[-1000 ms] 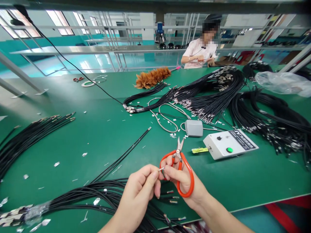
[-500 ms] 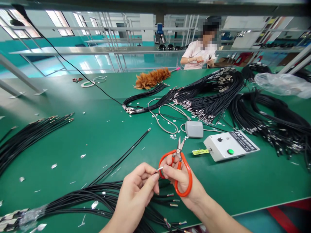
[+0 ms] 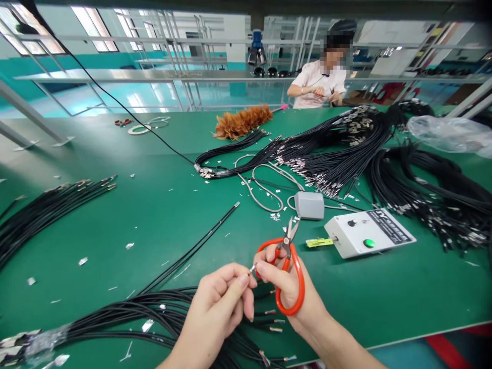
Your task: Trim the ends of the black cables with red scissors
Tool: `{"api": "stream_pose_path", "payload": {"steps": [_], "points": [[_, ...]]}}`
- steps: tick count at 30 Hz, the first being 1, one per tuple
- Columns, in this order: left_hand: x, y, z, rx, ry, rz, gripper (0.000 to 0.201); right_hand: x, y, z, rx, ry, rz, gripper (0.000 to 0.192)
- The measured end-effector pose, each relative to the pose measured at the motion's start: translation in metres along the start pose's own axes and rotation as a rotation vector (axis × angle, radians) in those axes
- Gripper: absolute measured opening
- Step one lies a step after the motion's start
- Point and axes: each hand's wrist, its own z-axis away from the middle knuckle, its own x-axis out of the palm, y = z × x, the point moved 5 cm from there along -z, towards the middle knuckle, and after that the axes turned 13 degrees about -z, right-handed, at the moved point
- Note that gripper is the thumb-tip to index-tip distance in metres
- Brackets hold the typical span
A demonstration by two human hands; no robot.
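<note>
My left hand [image 3: 222, 305] pinches the end of a black cable, whose stripped tip [image 3: 252, 268] pokes out between thumb and forefinger. Against that tip press the thumb and a finger of my right hand [image 3: 286, 279]. The same right hand carries scissors [image 3: 286, 245] with orange handles looped over its fingers, their blades parted and pointing away from me. Under my hands lies a bundle of black cables [image 3: 126, 310], several with coloured wire ends bared. Two finished-looking cables [image 3: 192, 249] stretch out just beyond the left hand.
Right of my hands stands a white control box [image 3: 369, 233] with a green button, beside a grey box [image 3: 309, 205]. Large black cable piles [image 3: 338, 154] and a brown feather duster [image 3: 243, 122] lie farther back. A co-worker [image 3: 319, 84] sits across the table. Scraps litter the green tabletop.
Both hands stay together at nearly the same spot, fingers shifting slightly around the cable tip. The scissors have moved a little to the right with the right hand.
</note>
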Motion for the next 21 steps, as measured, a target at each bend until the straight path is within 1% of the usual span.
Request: {"api": "stream_pose_path", "payload": {"steps": [3,6,9,11,15,19,21], "points": [[-0.001,-0.002,-0.004,-0.028,-0.027,0.018,0.04,0.003,-0.006,0.002,-0.097,0.008,0.117,0.026],[-0.003,0.006,-0.004,0.031,0.029,-0.043,0.04,0.004,-0.011,0.002,-0.13,0.006,0.159,0.026],[-0.004,0.014,-0.001,0.126,0.131,-0.15,0.031,0.002,-0.013,0.003,-0.1,0.015,0.153,0.024],[-0.004,0.017,0.001,0.17,0.176,-0.225,0.026,0.0,-0.015,0.004,-0.081,0.025,0.136,0.024],[-0.002,0.018,0.003,0.226,0.195,-0.34,0.022,-0.003,-0.014,0.003,-0.012,0.01,0.079,0.024],[-0.003,0.018,0.003,0.268,0.195,-0.424,0.02,-0.004,-0.009,0.001,0.082,-0.055,-0.012,0.024],[-0.003,0.02,0.004,0.323,0.22,-0.486,0.02,-0.005,-0.007,0.0,0.114,-0.079,-0.059,0.024]]}}
